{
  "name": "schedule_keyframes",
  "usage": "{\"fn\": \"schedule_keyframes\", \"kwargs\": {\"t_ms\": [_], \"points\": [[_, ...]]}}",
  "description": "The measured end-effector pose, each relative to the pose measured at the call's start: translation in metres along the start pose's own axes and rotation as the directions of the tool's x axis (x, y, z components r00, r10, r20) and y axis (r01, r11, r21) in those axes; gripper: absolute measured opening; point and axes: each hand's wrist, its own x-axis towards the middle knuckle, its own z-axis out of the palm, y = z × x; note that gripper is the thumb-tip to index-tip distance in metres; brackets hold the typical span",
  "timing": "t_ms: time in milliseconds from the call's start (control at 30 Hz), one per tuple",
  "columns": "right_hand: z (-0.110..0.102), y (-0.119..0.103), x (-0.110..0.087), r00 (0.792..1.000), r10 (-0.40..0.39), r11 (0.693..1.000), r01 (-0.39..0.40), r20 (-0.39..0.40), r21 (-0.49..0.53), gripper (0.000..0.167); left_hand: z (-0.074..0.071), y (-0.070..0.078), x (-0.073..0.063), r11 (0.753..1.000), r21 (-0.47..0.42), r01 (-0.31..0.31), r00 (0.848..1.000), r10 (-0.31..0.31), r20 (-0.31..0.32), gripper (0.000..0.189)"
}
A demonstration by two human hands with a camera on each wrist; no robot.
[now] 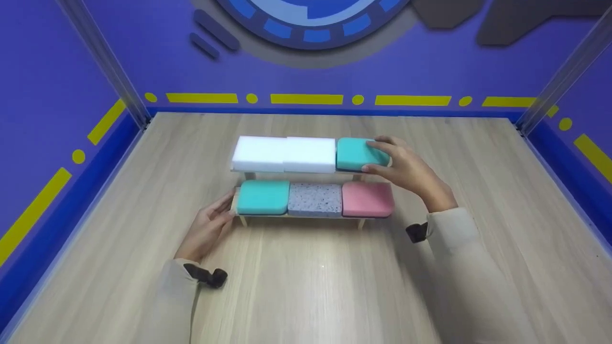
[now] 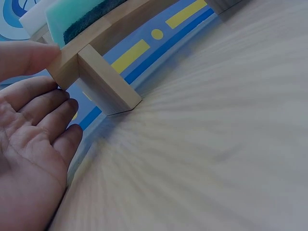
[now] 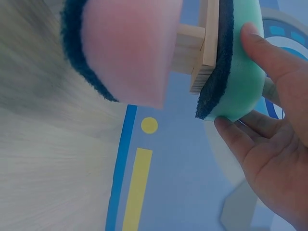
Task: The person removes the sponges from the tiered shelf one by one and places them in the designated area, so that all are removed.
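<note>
My right hand grips the right end of a turquoise sponge, thumb on the near side and fingers across the top and far side. That sponge sits on the back shelf beside two white foam blocks. In the right wrist view its dark scouring layer faces the wooden shelf. With thumb and fingers, my left hand pinches the left end of the front wooden shelf. The front row holds another turquoise sponge, a grey speckled sponge and a pink sponge.
Short wooden legs raise the front shelf off the wood-grain table. Blue panels with yellow marks wall in the back and both sides. Metal posts stand at the back corners.
</note>
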Motion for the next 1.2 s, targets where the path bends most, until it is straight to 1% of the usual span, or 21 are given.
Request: {"fn": "schedule_keyframes", "kwargs": {"t_ms": [200,333,500,733,900,1067,1200], "points": [[-0.002,0.003,-0.002,1.000,-0.017,1.000,0.017,-0.009,-0.004,0.062,0.000,0.001,0.000,1.000,0.019,-0.007,1.000,0.006,0.009,0.062],[-0.003,0.005,-0.002,0.999,-0.034,0.999,0.034,-0.021,-0.014,0.061,0.000,0.001,0.000,1.000,0.001,-0.005,1.000,0.005,0.003,0.062],[-0.004,0.010,-0.004,0.998,-0.057,0.998,0.056,-0.041,-0.018,0.059,0.000,0.001,0.000,1.000,0.002,0.004,1.000,-0.004,-0.005,0.062],[-0.007,0.015,-0.008,0.995,-0.066,0.998,0.066,-0.070,-0.012,0.057,0.000,0.000,0.000,1.000,-0.017,-0.001,1.000,0.001,0.001,0.061],[-0.008,0.022,-0.012,0.991,-0.084,0.996,0.083,-0.105,-0.019,0.056,0.001,0.001,0.000,0.999,-0.031,-0.010,1.000,0.010,-0.003,0.060],[-0.009,0.030,-0.015,0.981,-0.119,0.992,0.112,-0.155,-0.053,0.054,0.001,0.000,0.000,0.998,-0.056,-0.018,1.000,0.018,0.002,0.060],[-0.010,0.037,-0.017,0.979,-0.121,0.992,0.114,-0.163,-0.051,0.055,0.001,0.001,0.000,0.998,-0.066,-0.013,1.000,0.012,-0.008,0.059]]}}
